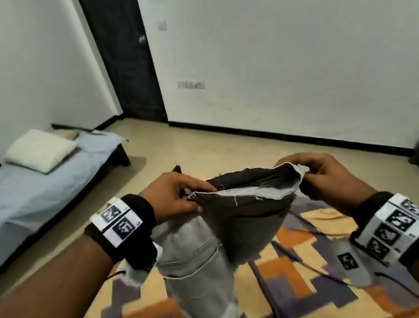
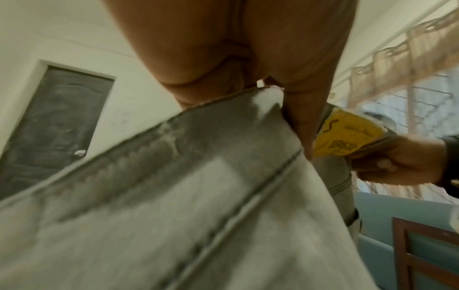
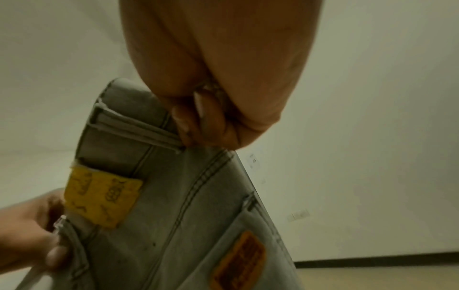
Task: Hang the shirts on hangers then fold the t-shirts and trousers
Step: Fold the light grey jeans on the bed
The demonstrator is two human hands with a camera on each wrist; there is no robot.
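pale grey jeans, waistband spread open; hanging, legs down

The head view looks forward and down over both wrists. Each wrist view looks up along its palm, very close. All three share the light grey denim trousers; both wrist views share their yellow waistband patch.

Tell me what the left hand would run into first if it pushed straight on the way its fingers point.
Probably the right hand. The left hand pinches one end of the jeans waistband, fingers pointing along it toward the other end, which the right hand grips. Depth is unclear; only held denim lies between.
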